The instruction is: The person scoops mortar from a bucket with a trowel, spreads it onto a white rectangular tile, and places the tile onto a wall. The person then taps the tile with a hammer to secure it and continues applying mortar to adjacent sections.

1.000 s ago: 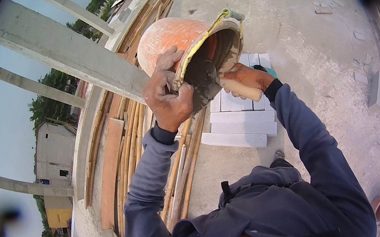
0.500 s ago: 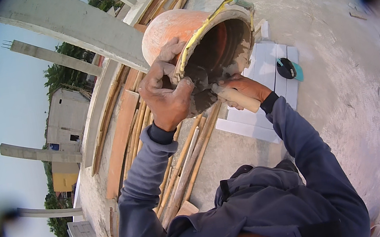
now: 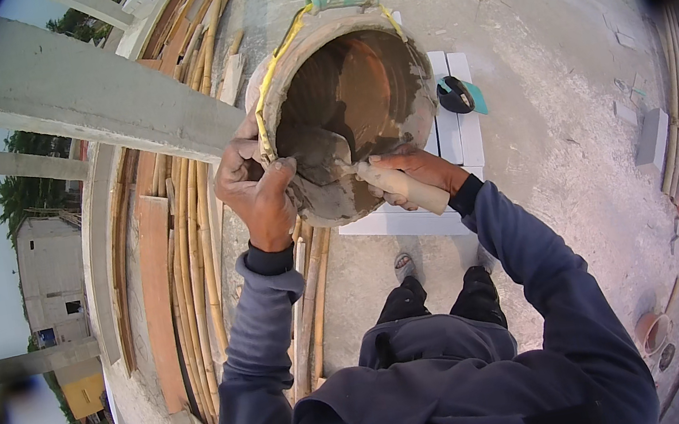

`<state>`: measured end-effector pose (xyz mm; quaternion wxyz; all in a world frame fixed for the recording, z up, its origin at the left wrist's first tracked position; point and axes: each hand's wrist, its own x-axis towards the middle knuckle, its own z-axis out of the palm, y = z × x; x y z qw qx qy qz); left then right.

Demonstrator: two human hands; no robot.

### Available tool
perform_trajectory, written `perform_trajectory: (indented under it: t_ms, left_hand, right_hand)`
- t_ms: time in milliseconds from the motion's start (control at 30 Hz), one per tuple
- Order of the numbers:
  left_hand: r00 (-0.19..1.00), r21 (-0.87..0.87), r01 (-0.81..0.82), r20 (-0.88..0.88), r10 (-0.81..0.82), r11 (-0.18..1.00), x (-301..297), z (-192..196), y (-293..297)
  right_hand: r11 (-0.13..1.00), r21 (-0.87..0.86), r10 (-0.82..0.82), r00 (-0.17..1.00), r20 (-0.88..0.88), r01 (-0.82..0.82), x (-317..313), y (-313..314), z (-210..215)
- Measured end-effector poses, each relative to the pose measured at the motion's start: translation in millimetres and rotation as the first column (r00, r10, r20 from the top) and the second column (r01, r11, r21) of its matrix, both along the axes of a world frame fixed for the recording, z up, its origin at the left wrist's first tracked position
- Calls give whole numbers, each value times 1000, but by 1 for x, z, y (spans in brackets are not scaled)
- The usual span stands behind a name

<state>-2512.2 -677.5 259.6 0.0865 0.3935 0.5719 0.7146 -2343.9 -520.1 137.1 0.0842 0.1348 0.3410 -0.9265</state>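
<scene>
The person's left hand (image 3: 259, 185) is clamped on the near rim of a round orange plastic bucket (image 3: 350, 111) caked in grey mortar, tipping its mouth up toward them. The right hand (image 3: 410, 178) is wrapped around the pale wooden handle of a small steel trowel (image 3: 321, 157), whose blade sits just inside the bucket, right beside the left thumb. Probably scraping out what's stuck on the wall, so the trick is likely keeping the blade flat to the curve and the left grip firm so the bucket doesn't roll. A yellow rope handle with a green grip (image 3: 341, 3) runs over the far rim. Beyond the hands, white blocks (image 3: 455, 125) lie on the concrete floor (image 3: 552, 86), and a bundle of bamboo poles (image 3: 187, 237) runs off to the left.
</scene>
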Motion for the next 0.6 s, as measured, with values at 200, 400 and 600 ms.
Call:
perform_trajectory:
  t_ms: [200, 400, 600]
  left_hand:
    - [962, -70, 4, 273, 15, 998, -39, -165, 39]
    - [685, -424, -66, 639, 350, 903, -71, -382, 64]
    - [866, -663, -348, -498, -43, 663, -51, -584, 78]
  right_hand:
    - [977, -15, -205, 963, 174, 211, 19, 20, -107]
    - [952, 167, -294, 920, 259, 257, 86, 69, -198]
    - [925, 192, -376, 863, 339, 327, 155, 108, -279]
